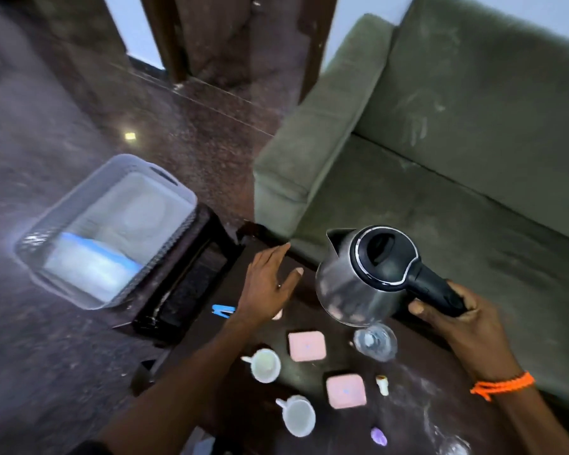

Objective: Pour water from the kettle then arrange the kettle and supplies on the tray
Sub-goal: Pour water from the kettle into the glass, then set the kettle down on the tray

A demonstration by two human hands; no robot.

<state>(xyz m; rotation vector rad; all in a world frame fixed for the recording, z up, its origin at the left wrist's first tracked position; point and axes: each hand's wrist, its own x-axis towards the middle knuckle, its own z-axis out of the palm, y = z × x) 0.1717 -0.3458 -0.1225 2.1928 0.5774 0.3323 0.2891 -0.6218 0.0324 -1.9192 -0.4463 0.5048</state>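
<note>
My right hand grips the black handle of a steel kettle and holds it in the air above the dark table, spout pointing away to the left. Just under the kettle stands a clear glass. My left hand hovers open, fingers spread, to the left of the kettle. Below it on the table lie two pink square packets and two white cups. A dark tray sits at the table's left end.
A clear plastic basket holding white and blue items stands left of the tray. A blue clip, a small white piece and a purple sachet lie on the table. A green sofa fills the right side.
</note>
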